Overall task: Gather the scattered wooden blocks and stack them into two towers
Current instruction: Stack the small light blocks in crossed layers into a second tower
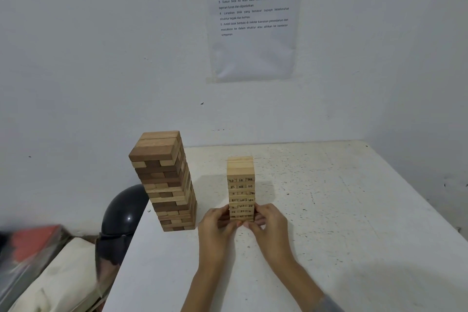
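Two block towers stand on the white table [329,210]. The taller tower [164,180], of mixed brown and pale blocks, is near the table's left edge. The smaller tower [240,182], of pale blocks with black numbers on their ends, stands right of it. My left hand [217,223] and my right hand [271,225] hold the base of the small tower from either side, fingers curled round its lowest layers. No loose blocks are in view.
A white wall rises close behind the table, with a printed instruction sheet [253,18] taped to it. Left of the table lie a black helmet [124,213], a cream bag [63,276] and a red item [33,240].
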A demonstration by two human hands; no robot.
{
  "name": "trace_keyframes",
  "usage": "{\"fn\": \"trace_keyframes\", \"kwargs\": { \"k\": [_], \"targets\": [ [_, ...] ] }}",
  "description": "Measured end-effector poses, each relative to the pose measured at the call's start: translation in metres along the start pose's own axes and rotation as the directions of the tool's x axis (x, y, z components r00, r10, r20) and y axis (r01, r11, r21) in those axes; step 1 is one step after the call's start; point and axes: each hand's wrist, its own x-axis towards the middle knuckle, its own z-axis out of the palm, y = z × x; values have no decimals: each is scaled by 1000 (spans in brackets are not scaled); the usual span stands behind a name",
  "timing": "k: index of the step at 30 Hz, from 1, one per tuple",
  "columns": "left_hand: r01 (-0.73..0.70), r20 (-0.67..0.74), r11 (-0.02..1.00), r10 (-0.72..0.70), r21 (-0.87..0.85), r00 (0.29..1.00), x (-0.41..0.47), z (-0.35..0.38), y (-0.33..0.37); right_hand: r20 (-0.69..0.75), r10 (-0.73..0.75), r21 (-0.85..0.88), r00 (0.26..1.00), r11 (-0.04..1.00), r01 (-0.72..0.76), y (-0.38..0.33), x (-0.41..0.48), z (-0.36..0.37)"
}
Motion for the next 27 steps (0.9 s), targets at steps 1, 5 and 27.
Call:
{"fn": "trace_keyframes", "kwargs": {
  "k": [1, 5, 27],
  "targets": [
    [-11, 0, 1000, 11, 4, 1000, 0, 0, 0, -13, -11, 4, 1000, 1000, 11, 1, 0, 1],
    [-39, -9, 999, 40, 25, 999, 2, 0, -2, -42, -26, 30, 999, 999, 27, 4, 1, 3],
    [-26, 42, 998, 28, -58, 999, 51, 48, -3, -110, -4, 85, 994, 996, 14, 39, 59, -19]
  ]
}}
